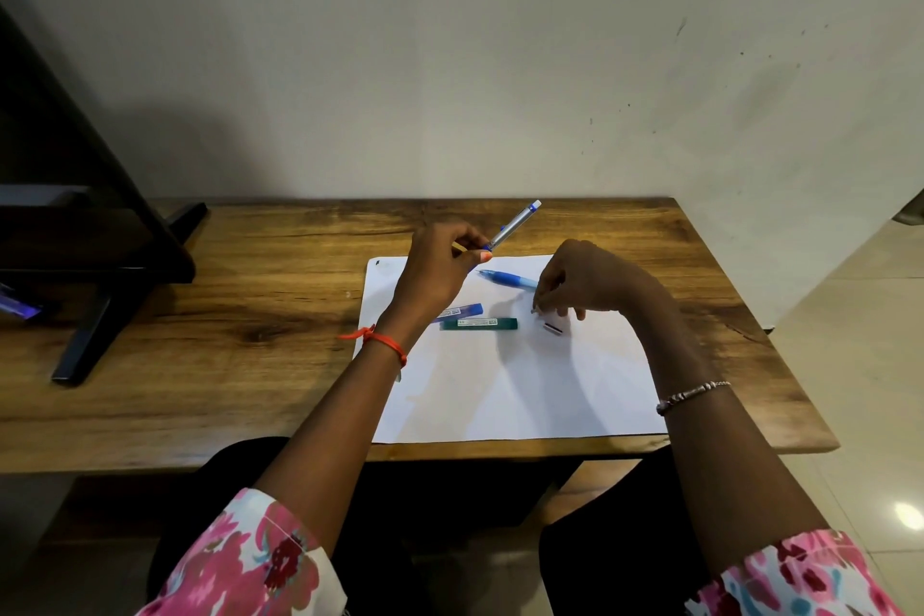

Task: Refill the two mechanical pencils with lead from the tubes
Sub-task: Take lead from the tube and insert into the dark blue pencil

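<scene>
The left grip [440, 270] is clenched around the lower barrel of a silver-and-blue mechanical pencil [512, 225]. It tilts the pencil so the far end points up and away toward the wall — a pose that, I judge, offers the top end to the other hand for loading. The right grip [585, 283] hovers low over the white paper sheet [500, 390], fingertips [539, 308] bunched together as if pinching something tiny. Whether they hold a lead, a cap or nothing, I cannot tell. Just beside them a small dark-and-white piece [553, 328] lies on the sheet, probably a removed cap or eraser parked where it will not roll away. The blue mechanical pencil [507, 278] lies on the paper between the two grips, touched by neither. The blue lead tube [462, 311] and green lead tube [478, 324] lie side by side near the left wrist, within easy reach. The sheet covers part of the wooden counter [250, 315] — likely so thin leads show against white.
</scene>
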A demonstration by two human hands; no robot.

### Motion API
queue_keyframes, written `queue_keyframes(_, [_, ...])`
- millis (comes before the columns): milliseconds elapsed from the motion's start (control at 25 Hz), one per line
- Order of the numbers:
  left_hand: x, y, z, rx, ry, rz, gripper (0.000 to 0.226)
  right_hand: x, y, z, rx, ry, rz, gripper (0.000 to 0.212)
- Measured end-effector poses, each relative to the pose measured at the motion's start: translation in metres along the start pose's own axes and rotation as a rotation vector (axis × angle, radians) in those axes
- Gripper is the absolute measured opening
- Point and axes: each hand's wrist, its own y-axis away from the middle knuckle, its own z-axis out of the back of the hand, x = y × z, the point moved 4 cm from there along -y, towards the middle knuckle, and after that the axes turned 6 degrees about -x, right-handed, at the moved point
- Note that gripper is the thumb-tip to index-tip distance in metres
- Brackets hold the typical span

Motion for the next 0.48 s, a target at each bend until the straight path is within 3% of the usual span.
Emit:
queue_keyframes(80, [0.000,0.000,-0.001,0.010,-0.011,-0.001,0.013,0.004,0.002,0.013,-0.199,-0.150,0.032,0.010])
queue_keyframes(240, [0.000,0.001,-0.001,0.023,-0.019,0.011,0.012,0.007,0.014,0.040,-0.706,-0.709,0.166,0.011])
queue_keyframes(320, [0.000,0.001,-0.001,0.027,-0.024,0.011,0.013,0.009,0.017,0.043,-0.774,-0.802,0.218,0.013])
queue_keyframes(480, [-0.001,0.001,-0.001,0.026,-0.020,0.000,0.013,0.011,0.017,0.041,-0.748,-0.693,0.210,0.011])
